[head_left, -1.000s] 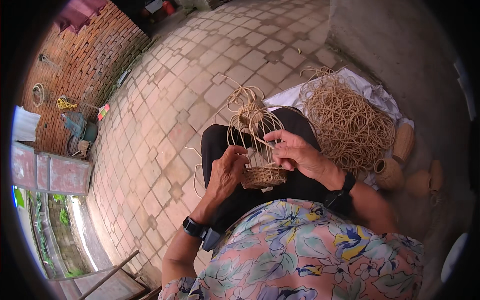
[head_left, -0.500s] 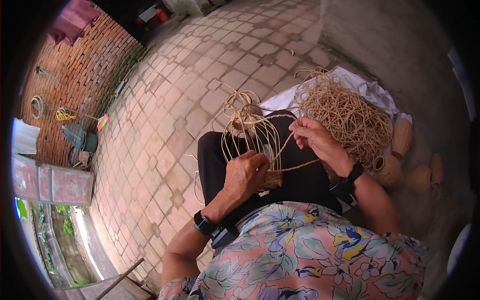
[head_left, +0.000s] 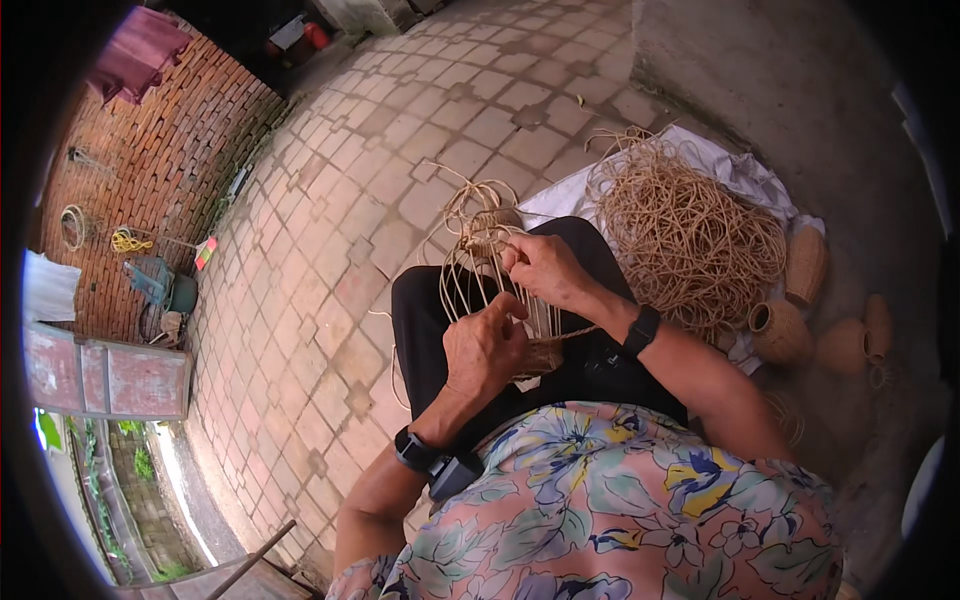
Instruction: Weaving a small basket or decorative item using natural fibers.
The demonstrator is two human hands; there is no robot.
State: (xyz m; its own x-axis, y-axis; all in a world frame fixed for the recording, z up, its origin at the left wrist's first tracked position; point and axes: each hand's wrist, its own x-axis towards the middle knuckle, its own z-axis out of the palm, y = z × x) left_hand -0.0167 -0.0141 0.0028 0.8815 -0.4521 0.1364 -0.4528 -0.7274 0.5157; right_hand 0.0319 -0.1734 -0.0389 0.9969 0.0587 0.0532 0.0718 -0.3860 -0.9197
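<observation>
A half-woven basket point(head_left: 540, 358) of tan twisted cord rests in my lap, with thin upright strands bent in a cage above its woven band and loose loops at the top. My left hand point(head_left: 485, 345) is closed on the basket's lower left strands and band, partly hiding them. My right hand point(head_left: 545, 265) has moved over the upper strands, fingers curled and pinching cord near the top. A length of cord runs out to the right from the band, passing behind my right forearm.
A tangled heap of cord point(head_left: 685, 235) lies on a white sheet point(head_left: 750, 170) to the right, beside several finished woven vessels point(head_left: 780, 335). Paving point(head_left: 320, 240) surrounds me. At left stand a brick wall point(head_left: 160, 180), a green bucket point(head_left: 182, 293) and weathered panels point(head_left: 105, 375).
Since half a second ago my right hand has swung left and inward from holding cord out at the right to the top of the frame. My left hand stays on the basket.
</observation>
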